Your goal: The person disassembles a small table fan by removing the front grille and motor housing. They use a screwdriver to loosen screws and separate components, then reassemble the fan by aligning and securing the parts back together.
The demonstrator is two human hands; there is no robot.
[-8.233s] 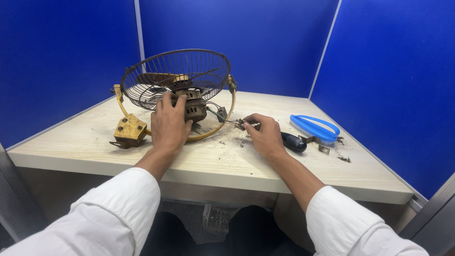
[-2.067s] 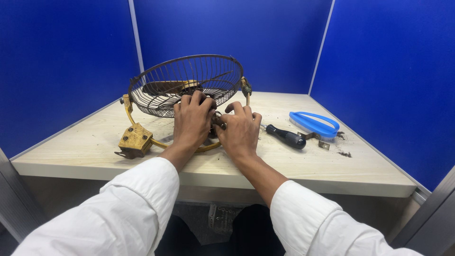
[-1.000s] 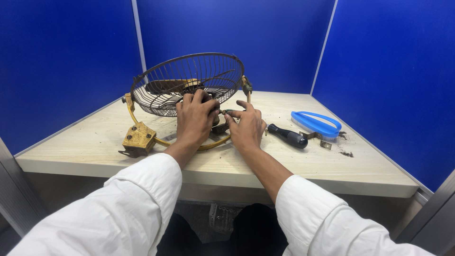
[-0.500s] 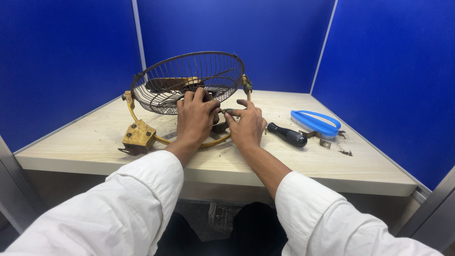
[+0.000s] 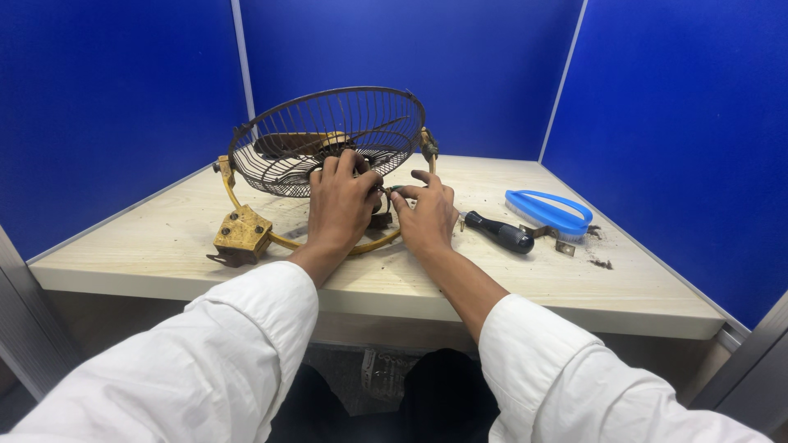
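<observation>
- Our left hand (image 5: 341, 201) is wrapped over the motor at the back of the wire fan guard (image 5: 328, 139), fingers clamped on it.
- Our right hand (image 5: 427, 215) is just beside it; fingertips pinch a small part at the motor, can't tell which.
- Guard sits tilted in its yellow bracket (image 5: 242, 234) on the wood desk (image 5: 123, 246), centre-left.
- Black-handled screwdriver (image 5: 501, 232) and blue brush (image 5: 548, 213) lie to the right, apart from both hands.

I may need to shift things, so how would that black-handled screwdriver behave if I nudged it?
The screwdriver lies flat on the table, so it can't tip. Its handle looks rounded, so a sideways nudge would probably roll it, perhaps toward the brush close by. It looks rigid and light enough to slide easily.
</observation>
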